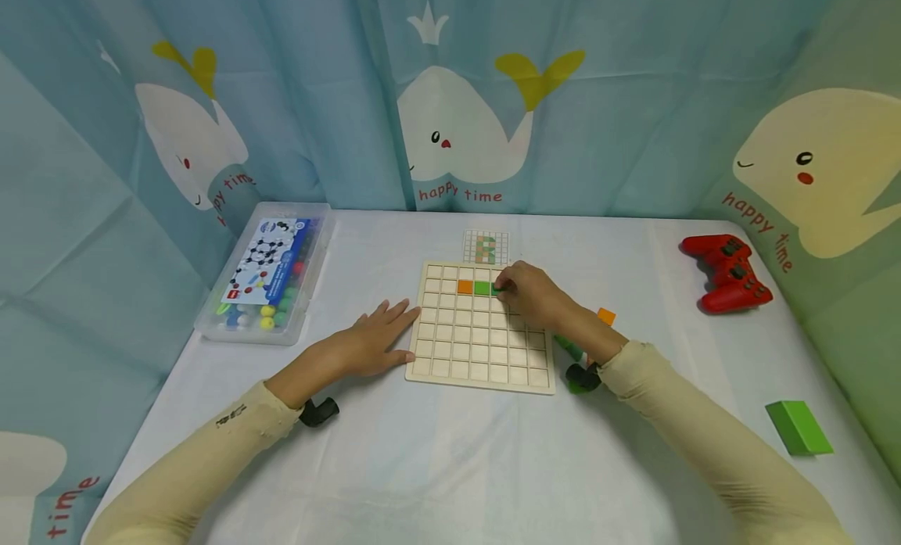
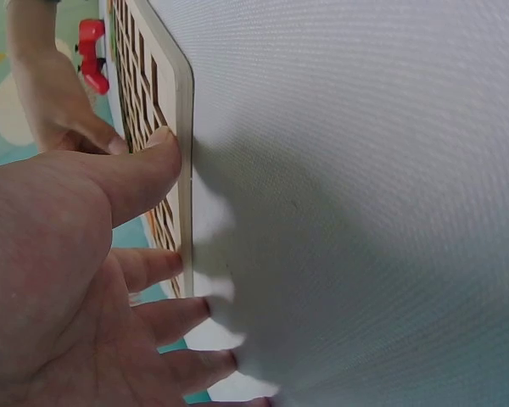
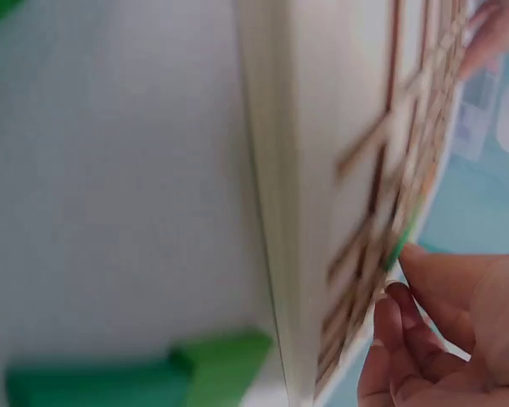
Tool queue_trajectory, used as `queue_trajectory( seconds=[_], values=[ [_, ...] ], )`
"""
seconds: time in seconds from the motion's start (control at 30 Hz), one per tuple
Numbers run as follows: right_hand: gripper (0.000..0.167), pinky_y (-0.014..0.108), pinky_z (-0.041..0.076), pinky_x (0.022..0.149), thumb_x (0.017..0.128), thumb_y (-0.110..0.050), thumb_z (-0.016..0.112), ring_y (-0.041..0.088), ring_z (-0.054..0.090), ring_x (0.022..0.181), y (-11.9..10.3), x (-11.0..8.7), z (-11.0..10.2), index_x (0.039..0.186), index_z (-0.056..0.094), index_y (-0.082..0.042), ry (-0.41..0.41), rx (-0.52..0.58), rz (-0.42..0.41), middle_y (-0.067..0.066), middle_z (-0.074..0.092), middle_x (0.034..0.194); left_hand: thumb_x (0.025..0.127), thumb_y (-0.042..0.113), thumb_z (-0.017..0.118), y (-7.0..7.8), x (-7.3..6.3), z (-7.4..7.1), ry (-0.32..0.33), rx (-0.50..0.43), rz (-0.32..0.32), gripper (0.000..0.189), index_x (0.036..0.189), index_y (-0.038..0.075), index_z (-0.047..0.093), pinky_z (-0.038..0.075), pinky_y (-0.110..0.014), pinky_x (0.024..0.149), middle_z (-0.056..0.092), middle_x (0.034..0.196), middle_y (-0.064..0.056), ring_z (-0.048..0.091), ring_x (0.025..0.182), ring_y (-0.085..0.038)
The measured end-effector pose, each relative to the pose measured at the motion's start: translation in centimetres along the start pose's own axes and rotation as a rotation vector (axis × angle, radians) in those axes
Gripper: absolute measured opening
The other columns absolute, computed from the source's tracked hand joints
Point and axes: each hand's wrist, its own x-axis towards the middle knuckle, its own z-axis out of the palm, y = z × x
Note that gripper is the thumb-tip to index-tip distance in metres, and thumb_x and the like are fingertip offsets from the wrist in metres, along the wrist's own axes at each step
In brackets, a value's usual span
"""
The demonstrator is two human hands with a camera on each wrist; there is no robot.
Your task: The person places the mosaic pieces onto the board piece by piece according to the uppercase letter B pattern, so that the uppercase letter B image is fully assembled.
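A pale wooden grid board (image 1: 479, 375) lies on the white table. In its second row from the far side sit an orange square tile (image 1: 465, 287) and a light green tile (image 1: 482, 288). My right hand (image 1: 533, 295) reaches over the board and pinches a dark green tile (image 1: 496, 289) at the cell just right of the light green one; the fingertips partly cover it. My left hand (image 1: 376, 339) lies with fingers spread at the board's left side. Its thumb (image 2: 148, 174) rests on the board's edge in the left wrist view.
Behind the board lies a small pattern card (image 1: 486, 248). Right of it, loose green pieces (image 1: 568, 348) and an orange piece (image 1: 606, 317) lie near my right forearm. A clear plastic case (image 1: 299, 295) stands left; a red game controller (image 1: 725, 273) and green block (image 1: 799, 428) sit right.
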Motion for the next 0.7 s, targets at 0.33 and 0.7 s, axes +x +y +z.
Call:
queue_trajectory(
  seconds=[0.33,0.7],
  values=[
    [0.025,0.055,0.053,0.101,0.108,-0.012,0.061,0.042,0.061,0.119,3.3,-3.3,-5.3,0.126,0.067,0.003,0.112,0.063,0.121,0.025,0.062,0.126,0.108,0.047,0.058,0.1,-0.1,0.0,-0.005,0.008,-0.013,0.082,0.172,0.018,0.014,0.016,-0.067,0.127,0.008,0.178,-0.013,0.005,0.163,-0.043],
    [0.039,0.057,0.053,0.104,0.107,-0.025,0.064,0.040,0.061,0.117,7.2,-8.9,-6.2,0.134,0.062,0.003,0.049,0.099,0.297,0.024,0.065,0.127,0.109,0.045,0.058,0.3,-0.2,-0.1,-0.002,0.009,0.000,0.082,0.172,0.016,0.014,0.016,-0.068,0.126,0.009,0.177,-0.014,0.006,0.162,-0.044]
  ],
)
